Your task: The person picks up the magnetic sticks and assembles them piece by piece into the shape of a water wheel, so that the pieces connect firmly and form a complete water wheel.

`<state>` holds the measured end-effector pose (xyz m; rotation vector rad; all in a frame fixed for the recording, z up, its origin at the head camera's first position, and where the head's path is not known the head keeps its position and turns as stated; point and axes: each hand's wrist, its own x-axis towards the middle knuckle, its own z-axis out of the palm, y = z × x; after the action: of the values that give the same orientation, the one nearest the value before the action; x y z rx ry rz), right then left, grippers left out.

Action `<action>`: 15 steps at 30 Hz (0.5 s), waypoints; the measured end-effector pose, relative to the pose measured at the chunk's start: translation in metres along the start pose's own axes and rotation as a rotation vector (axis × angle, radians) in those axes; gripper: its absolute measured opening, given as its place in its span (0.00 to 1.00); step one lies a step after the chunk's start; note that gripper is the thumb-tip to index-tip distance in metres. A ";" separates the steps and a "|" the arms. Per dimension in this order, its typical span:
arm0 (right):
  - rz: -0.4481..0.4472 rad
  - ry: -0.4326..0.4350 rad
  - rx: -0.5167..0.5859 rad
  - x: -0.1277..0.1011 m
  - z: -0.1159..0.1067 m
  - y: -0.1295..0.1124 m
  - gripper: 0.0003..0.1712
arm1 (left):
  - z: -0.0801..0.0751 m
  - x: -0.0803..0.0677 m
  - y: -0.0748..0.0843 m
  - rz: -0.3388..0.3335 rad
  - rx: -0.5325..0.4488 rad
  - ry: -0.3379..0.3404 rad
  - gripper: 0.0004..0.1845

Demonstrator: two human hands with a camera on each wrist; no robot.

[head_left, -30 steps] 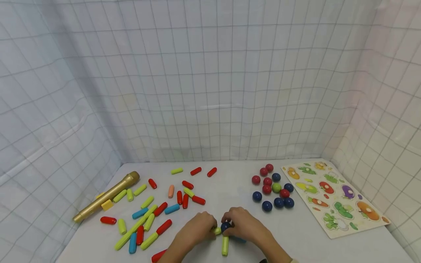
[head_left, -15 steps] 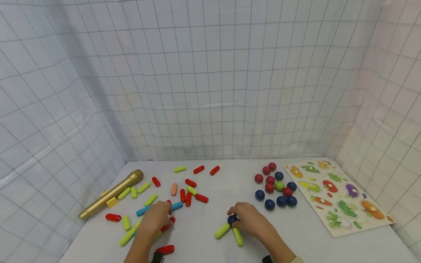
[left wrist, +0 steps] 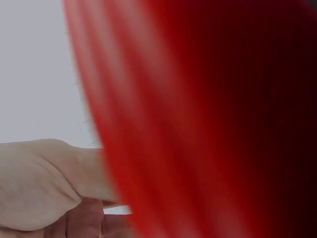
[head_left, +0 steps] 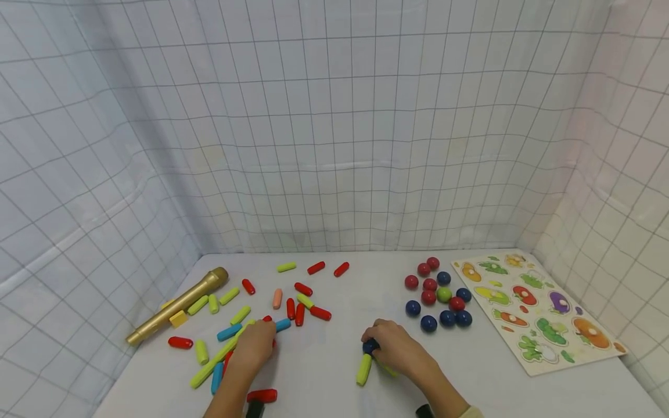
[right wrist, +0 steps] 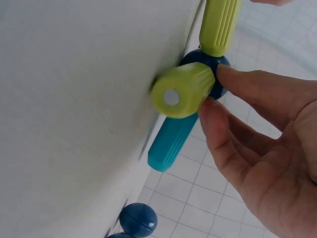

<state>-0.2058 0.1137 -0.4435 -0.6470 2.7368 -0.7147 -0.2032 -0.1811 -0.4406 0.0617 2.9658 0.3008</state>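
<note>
While right fingers (right wrist: pixel 233 84) pinch it, the blue ball (right wrist: pixel 205 74) joins three sticks.

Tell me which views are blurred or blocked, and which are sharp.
Left wrist view: mostly blocked by a red blur close to the lens, out of focus. Right wrist view: sharp on the green stick and the right hand. Head view: evenly lit, clear, the grid walls bowed by the lens.

A staged recording booth is indicated: a white table (head_left: pixel 334 383) is enclosed on three sides by gridded white sheeting (head_left: pixel 334 145).
</note>
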 end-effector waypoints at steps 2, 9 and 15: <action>-0.003 -0.002 0.001 -0.001 -0.001 0.000 0.13 | 0.000 0.001 0.000 0.007 0.013 0.011 0.17; -0.004 0.012 0.000 -0.001 -0.003 -0.002 0.14 | -0.001 0.006 0.004 0.030 0.015 0.074 0.25; 0.015 0.017 0.002 -0.001 -0.002 0.000 0.15 | -0.009 0.003 0.021 0.037 -0.003 0.034 0.17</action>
<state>-0.2053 0.1146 -0.4417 -0.6218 2.7530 -0.7220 -0.2070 -0.1623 -0.4286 0.1119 3.0003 0.3143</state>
